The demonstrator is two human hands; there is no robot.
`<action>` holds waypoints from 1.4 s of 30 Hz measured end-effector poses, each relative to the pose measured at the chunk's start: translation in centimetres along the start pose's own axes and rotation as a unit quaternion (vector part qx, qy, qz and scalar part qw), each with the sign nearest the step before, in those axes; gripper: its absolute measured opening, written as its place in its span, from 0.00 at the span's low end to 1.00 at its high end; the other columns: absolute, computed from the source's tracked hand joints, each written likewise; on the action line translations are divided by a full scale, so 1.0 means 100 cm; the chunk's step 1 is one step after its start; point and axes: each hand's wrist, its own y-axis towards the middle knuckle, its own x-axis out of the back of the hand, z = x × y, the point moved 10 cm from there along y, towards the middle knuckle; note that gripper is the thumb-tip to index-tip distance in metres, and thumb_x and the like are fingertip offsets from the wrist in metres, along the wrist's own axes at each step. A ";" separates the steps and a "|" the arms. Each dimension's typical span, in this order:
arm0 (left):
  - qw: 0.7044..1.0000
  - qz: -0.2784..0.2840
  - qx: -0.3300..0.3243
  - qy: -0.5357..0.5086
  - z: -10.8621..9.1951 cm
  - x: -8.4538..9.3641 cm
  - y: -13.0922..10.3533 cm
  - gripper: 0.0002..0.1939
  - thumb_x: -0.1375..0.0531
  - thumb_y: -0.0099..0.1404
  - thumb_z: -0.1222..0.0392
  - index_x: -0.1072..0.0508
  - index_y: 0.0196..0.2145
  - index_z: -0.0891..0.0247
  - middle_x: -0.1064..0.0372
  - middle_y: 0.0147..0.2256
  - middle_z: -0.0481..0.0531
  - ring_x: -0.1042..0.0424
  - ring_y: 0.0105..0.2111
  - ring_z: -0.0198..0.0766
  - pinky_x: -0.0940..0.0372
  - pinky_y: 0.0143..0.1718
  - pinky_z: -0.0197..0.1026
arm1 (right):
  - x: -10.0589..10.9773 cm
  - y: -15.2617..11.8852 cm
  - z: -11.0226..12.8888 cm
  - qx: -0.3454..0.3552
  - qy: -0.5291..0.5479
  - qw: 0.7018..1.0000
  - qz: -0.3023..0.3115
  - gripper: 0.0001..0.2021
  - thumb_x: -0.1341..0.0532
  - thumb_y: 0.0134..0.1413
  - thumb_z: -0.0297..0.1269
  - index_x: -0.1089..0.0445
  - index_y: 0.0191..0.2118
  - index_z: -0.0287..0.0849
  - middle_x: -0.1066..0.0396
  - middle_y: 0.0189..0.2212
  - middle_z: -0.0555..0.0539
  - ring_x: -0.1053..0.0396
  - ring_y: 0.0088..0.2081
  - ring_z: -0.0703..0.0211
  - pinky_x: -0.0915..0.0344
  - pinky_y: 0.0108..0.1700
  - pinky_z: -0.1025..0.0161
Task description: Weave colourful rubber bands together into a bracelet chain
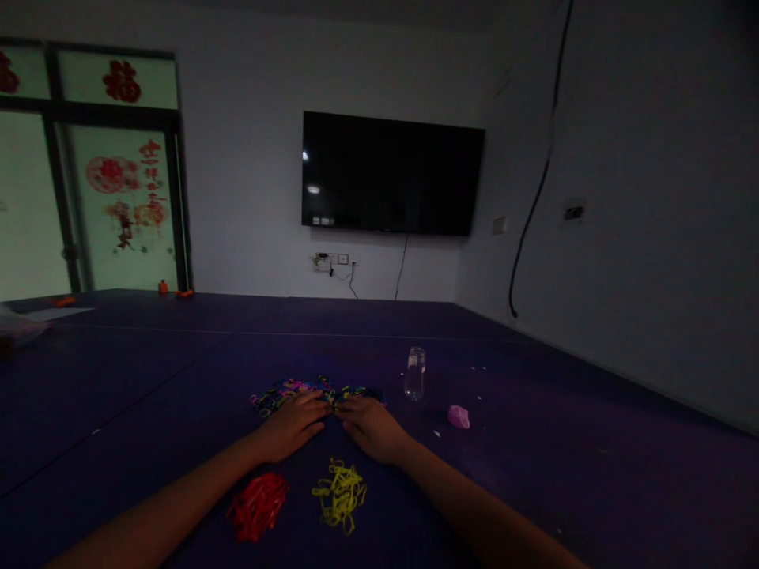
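A low pile of mixed-colour rubber bands (278, 395) spreads over the dark purple surface (178, 442) ahead of me. My left hand (296, 423) lies over the near right part of this pile, fingers stretched forward and thumb apart. From the other side, my right hand (371, 427) rests on the pile's right portion, its fingers reaching left and the thumb apart. The two sets of fingertips almost meet, and whether any band is between them is too dark to see. Nearer to me, between my forearms, are a heap of red rubber bands (259, 506) and a looser heap of yellow rubber bands (341, 494).
A clear glass jar (415, 375) stands right of the mixed pile, with a crumpled pink lump (458, 416) beyond it to the right. Small white scraps (436, 433) lie nearby. A translucent bag (17, 328) is at the far left. A television (391, 174) hangs on the wall.
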 end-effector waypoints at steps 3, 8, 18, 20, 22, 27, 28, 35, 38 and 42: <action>1.000 -0.005 -0.008 -0.002 -0.003 0.002 0.001 0.16 0.49 0.69 0.59 0.32 0.53 0.56 0.32 0.52 0.52 0.41 0.57 0.45 0.46 0.58 0.53 | 0.004 0.000 0.006 0.017 0.004 1.000 -0.010 0.17 0.50 0.61 0.31 0.32 0.53 0.43 0.30 0.51 0.45 0.38 0.55 0.55 0.43 0.57 0.56; 1.000 -0.007 -0.006 0.003 -0.002 0.003 0.001 0.16 0.48 0.69 0.57 0.31 0.52 0.58 0.33 0.53 0.53 0.40 0.56 0.44 0.46 0.58 0.53 | 0.006 0.000 0.005 0.016 -0.002 1.000 -0.026 0.16 0.49 0.60 0.32 0.29 0.50 0.43 0.31 0.52 0.44 0.38 0.55 0.55 0.42 0.56 0.56; 1.000 0.004 0.003 0.010 0.002 -0.001 0.000 0.16 0.48 0.69 0.56 0.32 0.52 0.57 0.38 0.57 0.54 0.41 0.58 0.45 0.47 0.59 0.55 | 0.001 0.000 0.002 0.016 -0.010 1.000 -0.014 0.16 0.49 0.61 0.32 0.30 0.50 0.40 0.32 0.52 0.42 0.38 0.55 0.53 0.42 0.56 0.55; 1.000 0.002 0.005 0.006 0.002 0.000 0.000 0.16 0.48 0.69 0.56 0.32 0.52 0.57 0.38 0.57 0.54 0.41 0.58 0.45 0.47 0.59 0.55 | 0.001 0.000 0.002 0.015 -0.015 1.000 -0.013 0.16 0.49 0.61 0.32 0.30 0.49 0.40 0.31 0.52 0.42 0.38 0.55 0.53 0.42 0.56 0.55; 1.000 -0.003 0.003 0.004 0.001 0.001 0.000 0.16 0.49 0.69 0.56 0.32 0.53 0.56 0.37 0.57 0.53 0.41 0.58 0.45 0.46 0.59 0.53 | 0.001 0.000 0.002 0.014 -0.020 1.000 -0.014 0.15 0.49 0.60 0.32 0.29 0.48 0.40 0.31 0.51 0.42 0.38 0.55 0.53 0.41 0.56 0.56; 1.000 -0.006 -0.008 0.002 -0.003 0.003 0.000 0.16 0.49 0.69 0.57 0.33 0.53 0.57 0.32 0.52 0.53 0.40 0.57 0.43 0.45 0.58 0.50 | 0.003 0.000 0.002 0.012 -0.018 1.000 -0.019 0.15 0.49 0.60 0.31 0.30 0.49 0.41 0.32 0.51 0.42 0.36 0.53 0.53 0.41 0.55 0.56; 1.000 -0.006 -0.007 0.002 -0.003 0.003 0.000 0.16 0.49 0.69 0.57 0.33 0.53 0.58 0.32 0.52 0.53 0.40 0.57 0.43 0.45 0.58 0.50 | 0.003 0.000 0.002 0.011 -0.018 1.000 -0.020 0.15 0.49 0.60 0.31 0.30 0.49 0.41 0.32 0.51 0.42 0.36 0.53 0.53 0.40 0.55 0.56; 1.000 -0.018 -0.003 0.005 -0.002 0.004 -0.001 0.17 0.47 0.68 0.59 0.33 0.53 0.57 0.35 0.55 0.54 0.39 0.56 0.44 0.45 0.58 0.51 | 0.003 0.000 0.000 -0.002 -0.023 0.999 -0.025 0.16 0.50 0.60 0.30 0.31 0.50 0.40 0.33 0.52 0.41 0.35 0.52 0.54 0.39 0.54 0.57; 0.999 -0.033 0.002 0.007 -0.004 0.007 -0.001 0.16 0.46 0.67 0.61 0.32 0.52 0.57 0.38 0.56 0.55 0.40 0.56 0.44 0.44 0.57 0.52 | 0.003 0.000 0.000 -0.002 -0.025 0.999 -0.027 0.16 0.49 0.60 0.31 0.32 0.51 0.40 0.34 0.54 0.40 0.36 0.54 0.53 0.39 0.55 0.57; 0.999 -0.037 0.001 0.009 -0.007 0.010 -0.001 0.15 0.46 0.66 0.61 0.31 0.51 0.57 0.38 0.55 0.55 0.40 0.56 0.45 0.44 0.57 0.52 | 0.004 0.000 -0.001 -0.006 -0.012 1.000 -0.025 0.17 0.50 0.60 0.30 0.33 0.53 0.39 0.36 0.56 0.41 0.37 0.55 0.54 0.40 0.56 0.58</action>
